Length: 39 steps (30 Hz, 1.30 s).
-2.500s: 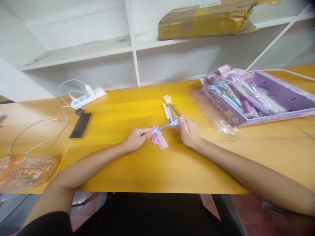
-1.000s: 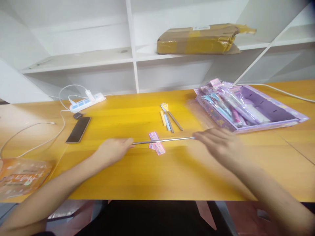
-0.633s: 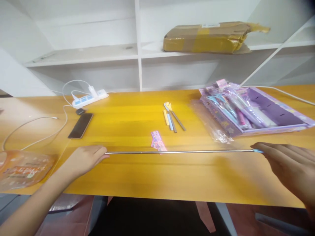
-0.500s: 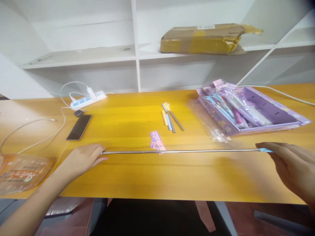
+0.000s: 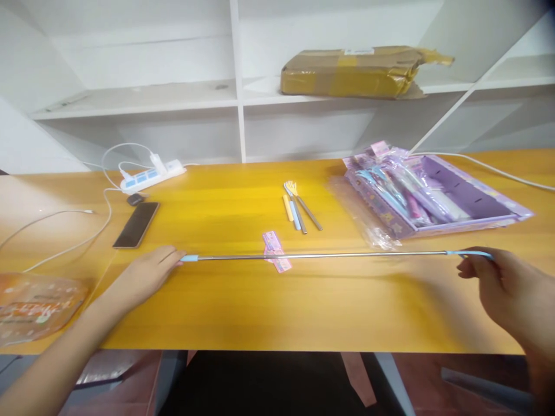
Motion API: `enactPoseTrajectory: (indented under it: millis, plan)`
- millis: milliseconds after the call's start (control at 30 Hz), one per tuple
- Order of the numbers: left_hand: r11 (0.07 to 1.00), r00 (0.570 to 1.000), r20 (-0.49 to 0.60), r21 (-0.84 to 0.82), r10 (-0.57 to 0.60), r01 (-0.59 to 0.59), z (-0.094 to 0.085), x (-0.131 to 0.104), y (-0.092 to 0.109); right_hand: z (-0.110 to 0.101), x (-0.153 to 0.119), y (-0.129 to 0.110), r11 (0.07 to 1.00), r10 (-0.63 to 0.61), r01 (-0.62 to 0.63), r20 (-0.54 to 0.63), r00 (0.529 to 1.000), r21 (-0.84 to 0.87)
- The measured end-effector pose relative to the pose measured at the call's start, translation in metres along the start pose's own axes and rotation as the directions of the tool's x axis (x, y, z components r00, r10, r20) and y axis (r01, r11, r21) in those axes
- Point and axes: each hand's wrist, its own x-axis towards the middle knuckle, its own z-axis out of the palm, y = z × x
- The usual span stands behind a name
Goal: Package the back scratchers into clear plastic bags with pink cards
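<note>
A telescopic back scratcher (image 5: pixel 347 255) with a thin metal rod and light blue ends stretches across the front of the desk, drawn out long. My left hand (image 5: pixel 145 276) is closed around its blue handle end. At the other end, my right hand (image 5: pixel 509 289) pinches the curved blue head, partly hidden by the fingers. Behind the rod lie claw-headed metal rods (image 5: pixel 309 212), one with a yellow claw and one with a blue one. Beside them are a yellow handle (image 5: pixel 288 208) and a blue handle (image 5: pixel 296 215). Pink cards (image 5: pixel 277 252) lie under the rod.
A purple display box (image 5: pixel 472 227) with wrapped items and loose clear plastic (image 5: pixel 381 237) stands at right. A phone (image 5: pixel 136 225), a power strip (image 5: pixel 151 178) with cables and an orange package (image 5: pixel 41 309) are at left. A taped carton (image 5: pixel 347 75) sits on the shelf.
The rod has risen slightly in view. More of the blue handle now shows at my left hand, and my right hand has turned, with more of the blue head showing.
</note>
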Motion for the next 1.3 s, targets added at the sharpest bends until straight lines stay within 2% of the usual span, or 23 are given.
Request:
enactPoseTrajectory:
  millis: [100, 167, 233, 267, 333, 400, 433, 500, 533, 567, 600, 667, 800, 933, 1000, 1133, 1167, 1300]
  plan:
    - [0.999, 1.0, -0.015, -0.044, 0.01, -0.01, 0.011, -0.003, -0.007, -0.007, 0.017, -0.037, 0.965, 0.202, -0.226, 0.17, 0.965, 0.136]
    - [0.998, 0.999, -0.04, -0.07, 0.0, -0.003, 0.015, -0.004, -0.011, -0.01, 0.032, -0.058, 0.937, 0.267, -0.298, 0.174, 0.948, 0.181]
    - [0.996, 0.997, -0.072, -0.092, -0.013, 0.006, 0.014, 0.001, -0.01, -0.012, 0.046, -0.081, 0.937, 0.274, -0.29, 0.109, 0.956, 0.193]
    - [0.995, 0.996, -0.093, -0.103, -0.015, 0.006, 0.013, 0.006, -0.006, -0.012, 0.05, -0.095, 0.953, 0.227, -0.24, 0.089, 0.97, 0.183]
    - [0.993, 0.99, -0.141, -0.12, -0.013, -0.004, 0.009, 0.023, 0.009, -0.01, 0.052, -0.133, 0.987, 0.03, -0.05, 0.125, 0.992, 0.156]
    - [0.992, 0.98, -0.198, -0.127, -0.022, -0.003, 0.008, 0.047, 0.032, -0.005, 0.04, -0.183, 0.96, -0.216, 0.182, 0.148, 0.965, 0.213]
    - [0.991, 0.976, -0.218, -0.135, -0.026, -0.003, 0.009, 0.059, 0.044, -0.002, 0.029, -0.21, 0.91, -0.35, 0.3, 0.141, 0.926, 0.285]
    - [0.986, 0.974, -0.224, -0.166, -0.015, -0.023, 0.013, 0.082, 0.067, 0.004, 0.005, -0.259, 0.787, -0.561, 0.513, 0.051, 0.826, 0.343]
    - [0.984, 0.975, -0.223, -0.178, -0.012, -0.029, 0.015, 0.09, 0.075, 0.007, -0.006, -0.278, 0.729, -0.631, 0.589, 0.01, 0.776, 0.348]
    - [0.982, 0.973, -0.231, -0.186, -0.021, -0.023, 0.018, 0.096, 0.08, 0.009, -0.015, -0.292, 0.71, -0.65, 0.622, -0.034, 0.759, 0.33]
    - [0.98, 0.973, -0.232, -0.198, -0.019, -0.028, 0.021, 0.099, 0.083, 0.011, -0.022, -0.302, 0.671, -0.691, 0.664, -0.046, 0.722, 0.33]
    - [0.977, 0.973, -0.231, -0.21, -0.018, -0.032, 0.024, 0.098, 0.083, 0.017, -0.028, -0.307, 0.629, -0.729, 0.707, -0.07, 0.681, 0.323]
    - [0.982, 0.978, -0.21, -0.185, 0.001, -0.041, 0.025, 0.089, 0.072, 0.031, -0.029, -0.297, 0.543, -0.782, 0.764, -0.122, 0.611, 0.348]
    - [0.98, 0.989, -0.148, -0.197, 0.004, -0.033, 0.024, 0.087, 0.066, 0.045, -0.029, -0.294, 0.392, -0.858, 0.823, -0.161, 0.488, 0.411]
    - [0.977, 0.996, -0.091, -0.213, -0.002, -0.017, 0.026, 0.088, 0.065, 0.048, -0.03, -0.297, 0.359, -0.869, 0.803, -0.144, 0.473, 0.475]
    - [0.971, 1.0, -0.021, -0.238, 0.008, -0.013, 0.032, 0.089, 0.066, 0.048, -0.03, -0.299, 0.366, -0.867, 0.684, -0.035, 0.497, 0.631]
    - [0.973, 1.0, -0.018, -0.231, 0.018, -0.022, 0.033, 0.09, 0.066, 0.048, -0.029, -0.299, 0.353, -0.876, 0.664, -0.016, 0.482, 0.659]
    - [0.983, 0.998, -0.027, -0.173, 0.056, -0.06, 0.035, 0.091, 0.068, 0.052, -0.029, -0.298, 0.252, -0.929, 0.686, -0.028, 0.369, 0.683]
